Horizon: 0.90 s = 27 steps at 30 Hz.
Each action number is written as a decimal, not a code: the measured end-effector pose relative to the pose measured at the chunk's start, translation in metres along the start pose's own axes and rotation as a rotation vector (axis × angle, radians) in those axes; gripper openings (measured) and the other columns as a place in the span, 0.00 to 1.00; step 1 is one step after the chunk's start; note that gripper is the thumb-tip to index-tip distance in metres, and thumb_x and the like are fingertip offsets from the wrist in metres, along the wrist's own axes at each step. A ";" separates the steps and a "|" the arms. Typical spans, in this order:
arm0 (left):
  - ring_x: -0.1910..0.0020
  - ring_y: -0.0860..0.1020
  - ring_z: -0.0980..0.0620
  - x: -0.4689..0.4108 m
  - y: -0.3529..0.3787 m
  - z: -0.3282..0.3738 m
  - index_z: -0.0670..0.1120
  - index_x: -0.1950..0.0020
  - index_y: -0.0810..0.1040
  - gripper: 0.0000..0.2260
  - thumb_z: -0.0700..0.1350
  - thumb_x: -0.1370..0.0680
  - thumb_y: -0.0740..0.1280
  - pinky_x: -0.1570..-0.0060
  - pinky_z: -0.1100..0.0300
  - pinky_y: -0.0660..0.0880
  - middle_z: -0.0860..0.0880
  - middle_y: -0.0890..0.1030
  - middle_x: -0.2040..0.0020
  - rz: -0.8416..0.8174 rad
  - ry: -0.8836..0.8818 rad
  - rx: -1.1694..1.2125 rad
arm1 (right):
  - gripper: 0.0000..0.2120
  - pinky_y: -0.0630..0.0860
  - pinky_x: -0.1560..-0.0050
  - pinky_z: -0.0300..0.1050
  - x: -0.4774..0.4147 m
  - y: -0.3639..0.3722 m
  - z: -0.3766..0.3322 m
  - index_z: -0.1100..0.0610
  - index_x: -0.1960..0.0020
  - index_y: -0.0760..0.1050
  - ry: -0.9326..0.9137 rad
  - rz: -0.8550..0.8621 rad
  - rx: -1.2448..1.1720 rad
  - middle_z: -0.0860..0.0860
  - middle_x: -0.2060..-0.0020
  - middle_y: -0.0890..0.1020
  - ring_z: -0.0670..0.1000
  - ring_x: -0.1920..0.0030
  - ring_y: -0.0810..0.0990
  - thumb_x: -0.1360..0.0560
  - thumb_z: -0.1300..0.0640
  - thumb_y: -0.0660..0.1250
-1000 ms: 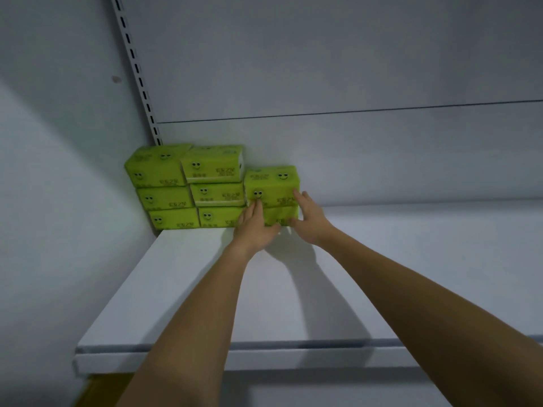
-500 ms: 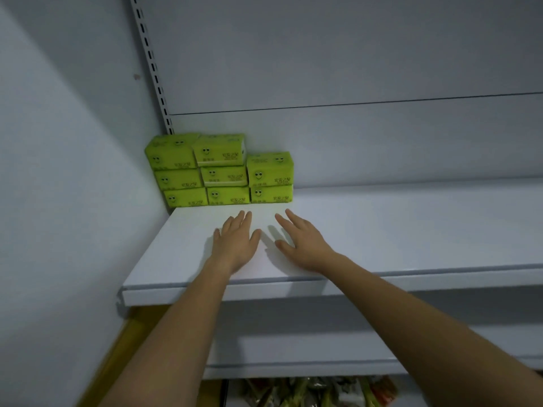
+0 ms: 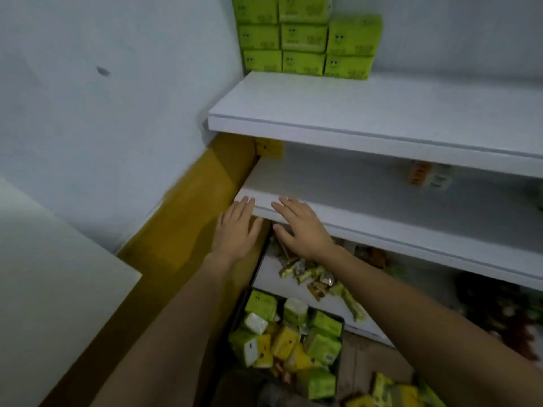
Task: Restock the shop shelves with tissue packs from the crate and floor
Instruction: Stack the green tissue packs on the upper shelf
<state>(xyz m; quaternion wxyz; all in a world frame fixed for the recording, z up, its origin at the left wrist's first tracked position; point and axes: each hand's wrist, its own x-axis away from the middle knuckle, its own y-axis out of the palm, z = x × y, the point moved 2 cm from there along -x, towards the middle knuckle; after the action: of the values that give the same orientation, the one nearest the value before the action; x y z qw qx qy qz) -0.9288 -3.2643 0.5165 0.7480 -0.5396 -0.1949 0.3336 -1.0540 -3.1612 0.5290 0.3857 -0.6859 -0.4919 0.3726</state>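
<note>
While left grip [image 3: 236,230] and right grip [image 3: 302,227] are released, empty, crate [image 3: 341,342] sits below them, stacked packs [image 3: 305,39] above.

A pale grey-blue wall [image 3: 117,113] fills the left side, with one small dark mark [image 3: 102,71] on it and a mustard-yellow band [image 3: 188,207] along its bottom. On the right, white shelves [image 3: 367,116] step down toward the near side. A flat white panel [image 3: 44,289] lies near left. The floor [image 3: 358,356] looks wooden, but it is blurred.
</note>
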 end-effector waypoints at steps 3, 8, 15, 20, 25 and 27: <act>0.26 0.58 0.46 0.037 0.044 -0.024 0.46 0.24 0.53 0.24 0.53 0.18 0.50 0.27 0.50 0.53 0.46 0.58 0.24 -0.074 -0.103 0.054 | 0.25 0.49 0.27 0.48 0.024 0.057 0.008 0.54 0.25 0.56 0.037 -0.144 -0.051 0.53 0.25 0.57 0.53 0.25 0.54 0.20 0.48 0.54; 0.26 0.57 0.45 0.082 0.139 -0.070 0.42 0.24 0.56 0.23 0.49 0.18 0.52 0.29 0.56 0.52 0.42 0.59 0.24 -0.268 -0.310 0.154 | 0.32 0.55 0.28 0.49 0.075 0.153 0.034 0.58 0.27 0.60 0.166 -0.304 -0.154 0.58 0.27 0.61 0.56 0.27 0.60 0.27 0.45 0.49; 0.29 0.62 0.39 0.128 0.308 -0.151 0.37 0.27 0.60 0.24 0.48 0.19 0.54 0.31 0.52 0.57 0.35 0.63 0.28 -0.488 -0.479 0.248 | 0.27 0.62 0.32 0.50 0.133 0.323 0.090 0.58 0.28 0.64 0.376 -0.496 -0.219 0.59 0.29 0.65 0.60 0.30 0.66 0.25 0.47 0.58; 0.34 0.67 0.34 0.150 0.406 -0.216 0.34 0.31 0.66 0.20 0.44 0.20 0.57 0.35 0.45 0.64 0.32 0.69 0.34 -0.616 -0.557 0.259 | 0.27 0.59 0.29 0.51 0.144 0.452 0.106 0.52 0.26 0.59 0.457 -0.668 -0.272 0.56 0.25 0.58 0.57 0.27 0.59 0.23 0.46 0.56; 0.32 0.66 0.38 0.159 0.452 -0.260 0.36 0.29 0.65 0.19 0.43 0.18 0.54 0.34 0.53 0.60 0.34 0.67 0.32 -0.605 -0.560 0.311 | 0.31 0.56 0.30 0.50 0.128 0.547 0.096 0.48 0.25 0.52 0.517 -0.674 -0.313 0.56 0.24 0.51 0.58 0.26 0.55 0.23 0.49 0.62; 0.31 0.64 0.42 0.159 0.458 -0.266 0.37 0.29 0.64 0.18 0.42 0.18 0.53 0.37 0.61 0.56 0.36 0.66 0.30 -0.548 -0.605 0.344 | 0.32 0.55 0.30 0.51 0.115 0.572 0.093 0.48 0.24 0.51 0.529 -0.640 -0.299 0.57 0.24 0.49 0.59 0.26 0.54 0.24 0.48 0.62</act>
<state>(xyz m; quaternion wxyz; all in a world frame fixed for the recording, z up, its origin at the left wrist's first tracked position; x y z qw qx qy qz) -0.7756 -3.2423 -0.0149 0.7972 -0.2137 -0.4824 0.2935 -0.8873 -3.1604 -0.0382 0.4907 -0.6189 -0.6126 -0.0292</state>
